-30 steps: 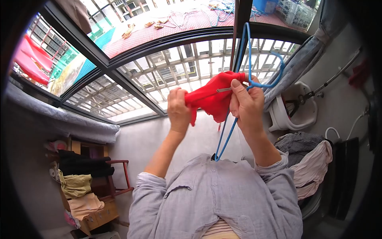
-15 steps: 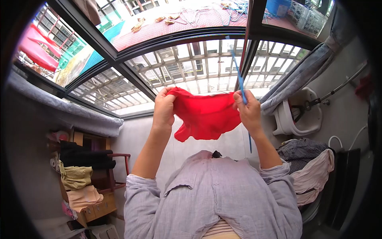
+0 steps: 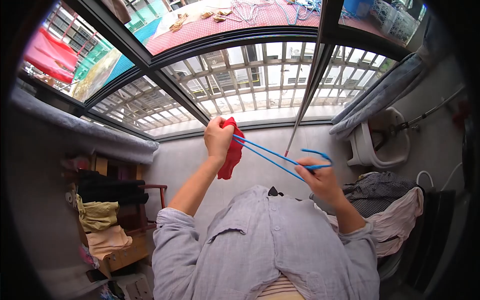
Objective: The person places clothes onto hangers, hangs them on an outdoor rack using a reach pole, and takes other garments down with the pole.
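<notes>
My left hand (image 3: 218, 141) is closed on a bunched red garment (image 3: 231, 160) that hangs down in front of the window. Its exact kind is hard to tell while folded up. My right hand (image 3: 321, 179) grips a blue clothes hanger (image 3: 272, 152) close to its hook, which curves up above the fingers. The hanger lies tilted between both hands. Its far end reaches the red garment beside my left fingers, and whether it is inside the cloth is hidden.
A thin pole (image 3: 301, 112) slants down before the barred window. Clothes, including a green cloth (image 3: 97, 214), lie over furniture at left. A white plastic chair (image 3: 357, 147) and a heap of clothes (image 3: 392, 187) stand at right. Beyond the glass are more hangers (image 3: 250, 11).
The red garment, earlier stretched between both hands, now hangs bunched from my left hand alone. My right hand has let go of it and moved down with the hanger, now turned sideways.
</notes>
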Action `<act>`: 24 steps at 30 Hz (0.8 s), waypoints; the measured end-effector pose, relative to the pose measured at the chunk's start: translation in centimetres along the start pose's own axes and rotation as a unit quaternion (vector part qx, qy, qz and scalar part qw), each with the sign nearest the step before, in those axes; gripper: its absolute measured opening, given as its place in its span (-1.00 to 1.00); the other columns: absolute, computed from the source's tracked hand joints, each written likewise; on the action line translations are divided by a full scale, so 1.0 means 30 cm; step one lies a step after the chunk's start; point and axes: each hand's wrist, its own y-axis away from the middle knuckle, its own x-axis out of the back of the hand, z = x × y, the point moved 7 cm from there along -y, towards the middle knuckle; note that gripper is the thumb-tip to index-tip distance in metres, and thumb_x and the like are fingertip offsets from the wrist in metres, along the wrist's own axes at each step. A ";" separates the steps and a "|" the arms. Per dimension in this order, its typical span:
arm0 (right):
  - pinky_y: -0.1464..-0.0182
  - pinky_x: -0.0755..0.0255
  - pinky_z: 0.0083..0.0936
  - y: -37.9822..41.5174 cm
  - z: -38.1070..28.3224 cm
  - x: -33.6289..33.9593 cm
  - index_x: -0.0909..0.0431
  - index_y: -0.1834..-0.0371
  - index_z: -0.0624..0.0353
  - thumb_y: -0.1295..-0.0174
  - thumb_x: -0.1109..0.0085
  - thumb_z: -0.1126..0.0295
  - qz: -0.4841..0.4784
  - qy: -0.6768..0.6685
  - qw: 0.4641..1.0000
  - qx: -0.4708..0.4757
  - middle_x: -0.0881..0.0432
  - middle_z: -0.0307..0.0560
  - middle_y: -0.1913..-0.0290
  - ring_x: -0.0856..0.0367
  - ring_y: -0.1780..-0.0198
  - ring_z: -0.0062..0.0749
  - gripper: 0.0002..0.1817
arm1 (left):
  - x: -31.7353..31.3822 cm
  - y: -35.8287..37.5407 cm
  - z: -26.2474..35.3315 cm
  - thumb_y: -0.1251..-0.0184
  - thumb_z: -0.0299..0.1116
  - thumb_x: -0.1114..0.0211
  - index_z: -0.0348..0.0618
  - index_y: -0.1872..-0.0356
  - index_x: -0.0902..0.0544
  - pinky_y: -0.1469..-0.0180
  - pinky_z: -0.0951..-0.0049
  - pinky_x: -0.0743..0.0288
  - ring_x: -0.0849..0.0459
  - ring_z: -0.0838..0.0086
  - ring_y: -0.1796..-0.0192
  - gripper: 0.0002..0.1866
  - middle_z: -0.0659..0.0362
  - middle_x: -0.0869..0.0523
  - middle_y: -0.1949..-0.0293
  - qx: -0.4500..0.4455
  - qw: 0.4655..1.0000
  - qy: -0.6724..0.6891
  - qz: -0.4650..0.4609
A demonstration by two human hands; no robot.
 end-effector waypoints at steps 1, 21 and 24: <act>0.59 -0.13 -0.71 -0.017 -0.006 -0.020 -0.57 0.36 0.28 -0.18 -0.15 0.49 0.031 0.025 0.999 0.025 -0.42 -0.32 0.64 -0.28 0.61 -0.75 -0.93 | 0.004 0.007 0.017 0.05 -0.39 -0.13 -0.23 0.52 -0.54 0.33 0.30 -0.45 -0.57 0.21 0.43 -0.88 0.06 -0.58 0.43 -0.060 0.996 -0.057 0.029; 0.61 -0.31 -0.41 -0.253 0.038 -0.179 -0.60 0.43 0.11 -0.07 -0.25 0.26 0.101 0.094 0.987 0.081 -0.49 -0.02 0.68 -0.47 0.67 -0.19 -0.84 | -0.030 0.191 0.311 0.07 -0.47 -0.27 -0.13 0.35 -0.66 0.23 0.37 -0.48 -0.60 0.22 0.25 -0.82 0.10 -0.62 0.29 -0.346 0.938 0.004 -0.024; 0.60 -0.34 -0.47 -0.265 -0.038 -0.086 -0.61 0.47 0.12 0.03 -0.35 0.24 0.121 0.081 0.981 0.127 -0.49 -0.08 0.70 -0.48 0.69 -0.24 -0.79 | 0.043 0.231 0.409 0.01 -0.39 -0.28 -0.10 0.30 -0.63 0.07 0.36 -0.32 -0.53 0.29 0.18 -0.81 0.20 -0.63 0.31 -0.497 0.854 -0.139 -0.059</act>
